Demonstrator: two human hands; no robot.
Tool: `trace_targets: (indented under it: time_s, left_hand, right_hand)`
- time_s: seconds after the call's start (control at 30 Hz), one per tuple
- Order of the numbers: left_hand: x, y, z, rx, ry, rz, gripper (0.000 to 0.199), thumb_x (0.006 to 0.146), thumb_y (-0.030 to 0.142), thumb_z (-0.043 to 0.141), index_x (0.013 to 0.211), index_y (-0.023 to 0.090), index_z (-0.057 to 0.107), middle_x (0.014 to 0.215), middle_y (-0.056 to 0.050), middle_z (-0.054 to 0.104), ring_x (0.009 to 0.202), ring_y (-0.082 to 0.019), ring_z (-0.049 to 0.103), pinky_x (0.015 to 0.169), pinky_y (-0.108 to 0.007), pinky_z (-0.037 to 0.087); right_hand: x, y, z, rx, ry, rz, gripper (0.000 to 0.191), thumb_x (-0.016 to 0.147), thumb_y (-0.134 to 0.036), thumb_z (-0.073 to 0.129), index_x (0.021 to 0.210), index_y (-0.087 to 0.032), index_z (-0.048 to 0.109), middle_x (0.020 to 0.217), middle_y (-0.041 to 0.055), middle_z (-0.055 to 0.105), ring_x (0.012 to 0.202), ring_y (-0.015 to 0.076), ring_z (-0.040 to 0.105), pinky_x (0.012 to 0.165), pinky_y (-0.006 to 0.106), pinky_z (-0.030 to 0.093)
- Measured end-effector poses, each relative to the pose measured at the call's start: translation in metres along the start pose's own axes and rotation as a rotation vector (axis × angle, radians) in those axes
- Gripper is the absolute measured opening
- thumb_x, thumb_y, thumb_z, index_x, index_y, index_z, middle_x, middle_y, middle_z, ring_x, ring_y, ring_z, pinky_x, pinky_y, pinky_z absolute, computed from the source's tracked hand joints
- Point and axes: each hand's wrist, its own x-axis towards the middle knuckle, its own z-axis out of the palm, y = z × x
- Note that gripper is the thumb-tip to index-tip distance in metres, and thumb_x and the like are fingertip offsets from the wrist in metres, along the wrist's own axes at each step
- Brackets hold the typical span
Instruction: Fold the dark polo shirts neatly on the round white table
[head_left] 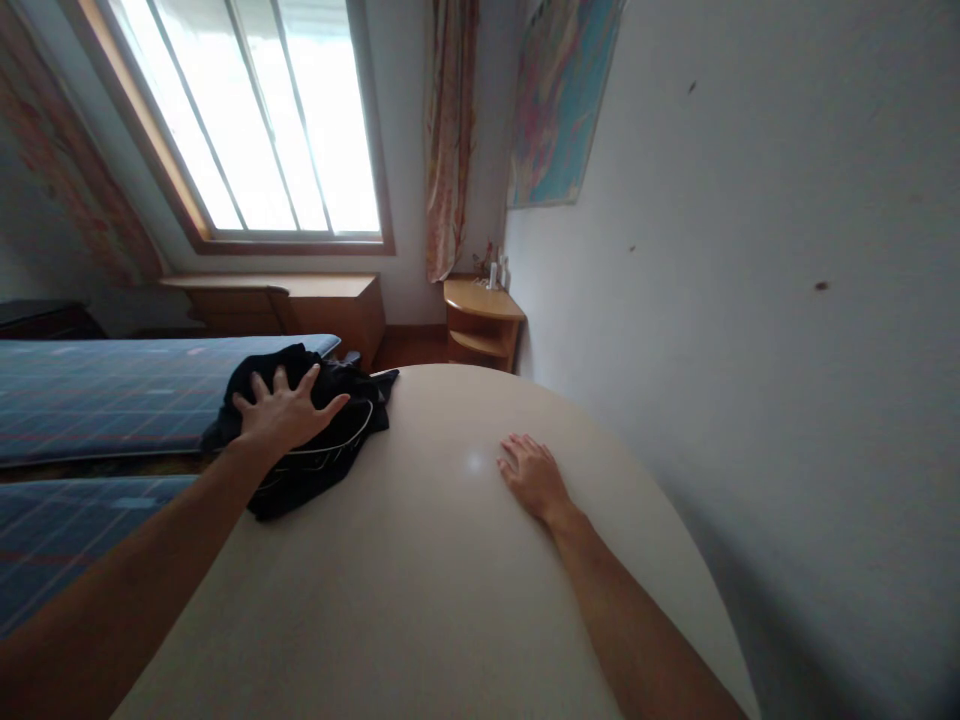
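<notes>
A crumpled black cloth item with thin white piping, perhaps a garment, lies at the left edge of a round cream table. On top of it rests my left hand, fingers spread wide and palm down, not gripping it. Part of the cloth is hidden under that hand and forearm. My right hand lies palm down on the tabletop, right of the middle, with its fingers stretched out and nothing in them.
Blue plaid mattresses border the table on the left. A white wall runs along the right side. Beyond the table stand a small wooden corner shelf with small items on it and a low wooden cabinet under the window.
</notes>
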Motion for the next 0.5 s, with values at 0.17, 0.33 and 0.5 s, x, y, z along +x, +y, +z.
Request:
trace_targets:
  time_s: [0.17,0.33,0.5]
  left_hand:
    - [0.000,0.000,-0.003,0.070,0.051,-0.006,0.079,0.091,0.070,0.036,0.153,0.022,0.038,0.147,-0.027,0.044,0.133,-0.054,0.038,0.101,-0.073,0.028]
    - [-0.007,0.008,-0.002,0.044,0.339,0.094,0.065,0.094,0.054,0.042,0.144,0.013,0.049,0.150,-0.023,0.042,0.140,-0.045,0.032,0.114,-0.063,0.019]
    - [-0.033,0.049,0.022,-0.108,0.397,0.333,0.056,0.095,0.043,0.045,0.141,0.011,0.051,0.156,-0.020,0.035,0.148,-0.038,0.023,0.120,-0.056,0.016]
  right_hand:
    - [0.001,0.007,0.004,-0.004,-0.010,-0.001,0.048,0.096,-0.038,0.047,0.140,-0.020,0.057,0.154,0.0066,0.046,0.145,0.0225,0.035,0.121,0.042,0.019]
    - [0.000,0.006,0.003,-0.005,-0.014,-0.003,0.048,0.096,-0.039,0.046,0.140,-0.020,0.057,0.154,0.0062,0.046,0.145,0.0228,0.035,0.121,0.042,0.019]
    - [0.000,0.002,0.000,-0.030,-0.045,0.003,0.053,0.097,-0.044,0.044,0.142,-0.019,0.054,0.156,0.0083,0.043,0.146,0.0239,0.032,0.121,0.043,0.016]
